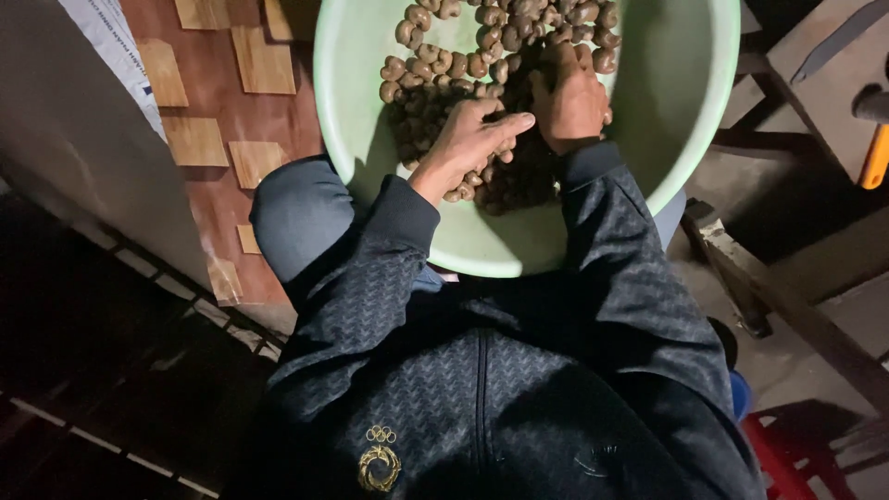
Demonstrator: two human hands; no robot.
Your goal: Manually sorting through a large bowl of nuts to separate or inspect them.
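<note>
My left hand (472, 139) lies on the pile of brown nuts (482, 56) with its fingers bent over a few of them; I cannot tell if it is gripping any. My right hand (567, 97) is pushed down into the pile, fingers curled in among the nuts, and I cannot tell if it holds some either. The two hands are just beside each other, almost touching.

The nuts sit in a big pale green bowl (690, 120), which rests on my lap, over my knee (301, 213). They fill the middle and far side of the bowl, and the near side is bare.

I think sorting goes best with slow, small scoops, keeping my fingers low, so no nuts jump over the rim. The bowl should stay flat on my lap, because a tilt could roll the whole pile to one side.

My dark sleeves (602, 231) come close to the nuts and throw a shadow over the near ones, so those are hard to see. On the left is a brown patterned floor (213, 102). On the right is a wooden frame (787, 296) and something with an orange handle (875, 157), near the bowl's edge.
</note>
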